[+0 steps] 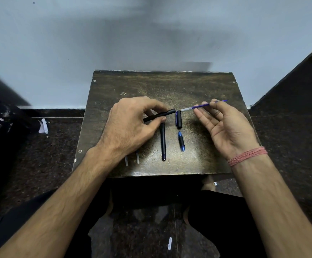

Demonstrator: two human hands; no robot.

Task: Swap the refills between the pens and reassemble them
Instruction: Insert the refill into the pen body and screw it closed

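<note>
two refills (132, 160) half under left wrist (103, 155)

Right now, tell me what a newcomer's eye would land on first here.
The two hands at the middle of the small dark table draw the eye: the left hand grips a black pen barrel, and the right hand pinches a thin blue refill aimed at the barrel's open end. Between them lie loose parts: a black pen body, a cap and a short blue piece.
</note>
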